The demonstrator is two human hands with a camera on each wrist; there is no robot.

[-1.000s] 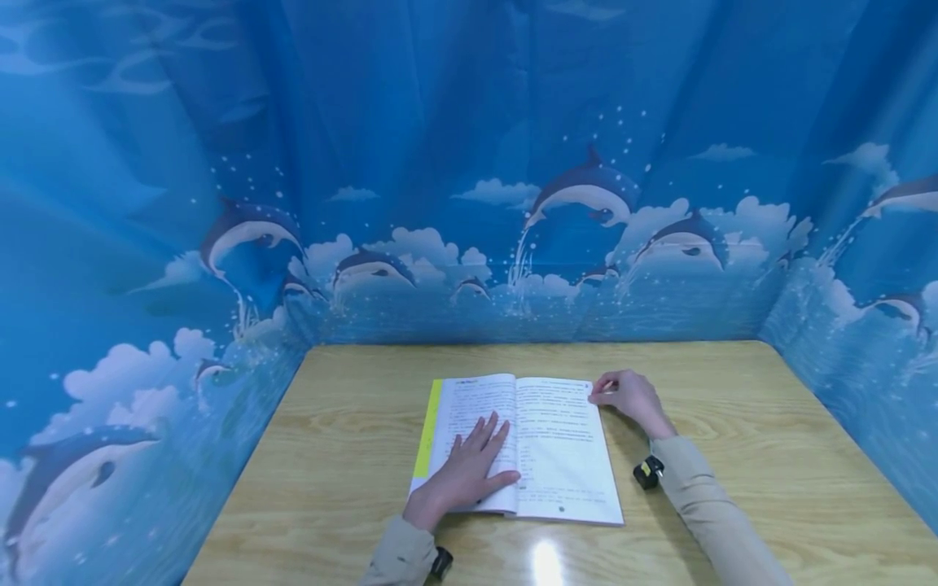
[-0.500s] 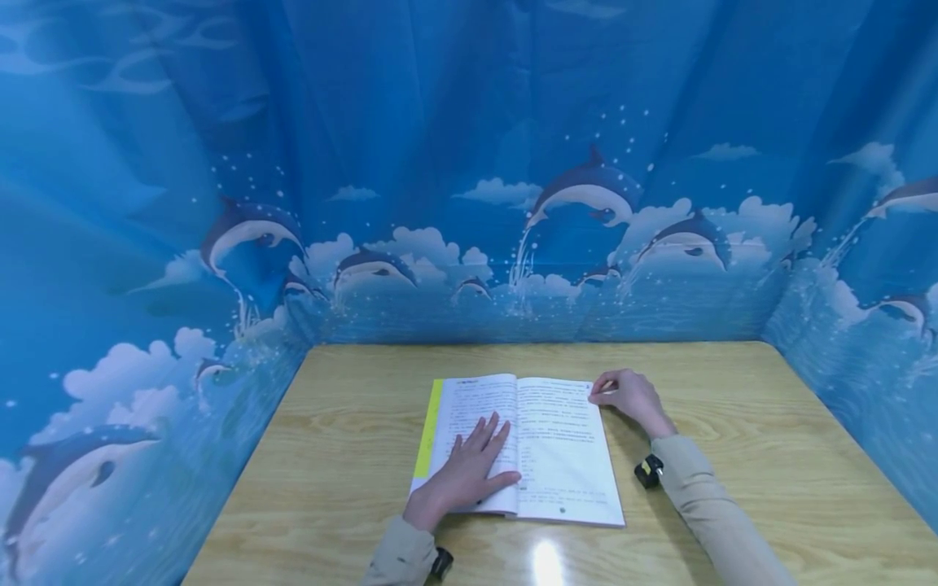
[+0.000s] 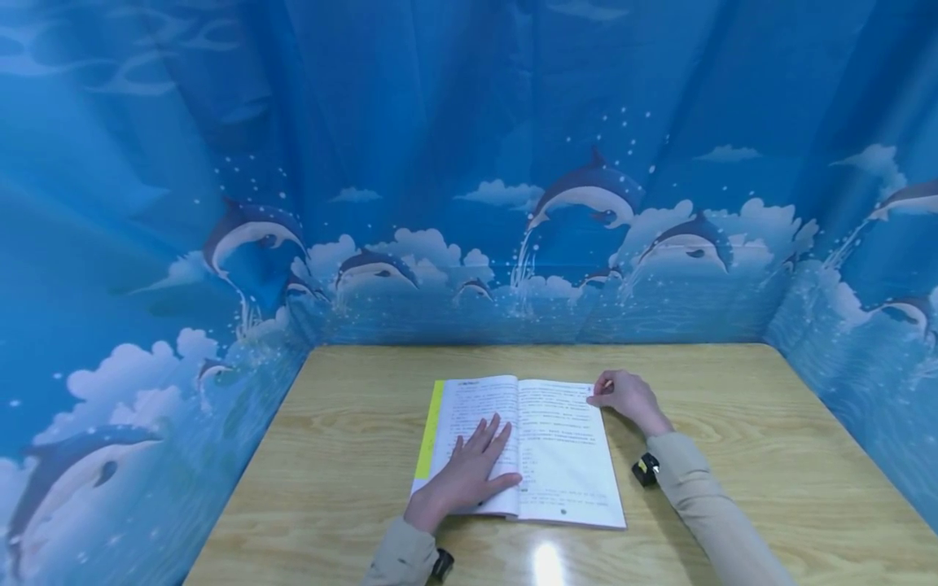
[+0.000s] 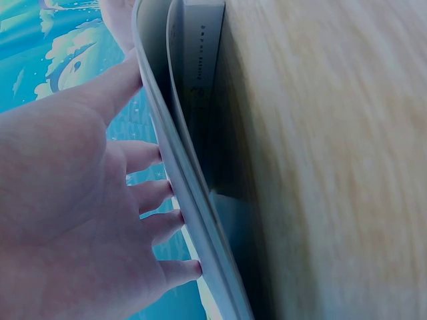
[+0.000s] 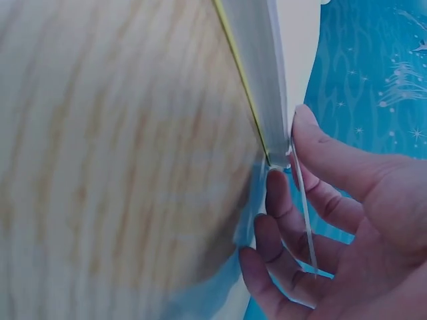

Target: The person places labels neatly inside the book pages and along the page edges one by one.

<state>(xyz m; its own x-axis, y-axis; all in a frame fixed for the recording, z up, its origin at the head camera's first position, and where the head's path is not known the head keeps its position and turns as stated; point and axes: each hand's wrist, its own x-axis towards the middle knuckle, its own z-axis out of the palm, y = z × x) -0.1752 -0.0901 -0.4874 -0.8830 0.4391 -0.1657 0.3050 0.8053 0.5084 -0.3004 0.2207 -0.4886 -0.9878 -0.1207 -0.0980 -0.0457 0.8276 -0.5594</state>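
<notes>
An open book (image 3: 564,468) with printed text lies flat on the table, a yellow strip along its left edge. Across the left page my left hand (image 3: 469,472) rests with fingers spread, the thumb reaching over the spine. In the left wrist view the fingertips of the left hand (image 4: 80,193) meet the book's curved pages (image 4: 190,187). At the far right corner, my right hand (image 3: 632,399) pinches a page. The right wrist view has the thin edge of this page (image 5: 304,200) between thumb and fingers of the right hand (image 5: 353,213), bent away from the page block (image 5: 260,67).
The wooden table (image 3: 337,456) extends around the book on all sides. A blue curtain with dolphins (image 3: 410,309) hangs behind it and along both sides. Each wrist carries a small black device, such as the right one (image 3: 646,470).
My right fingertips have shifted slightly inward over the page's far right corner. The left hand stays in place on the left page.
</notes>
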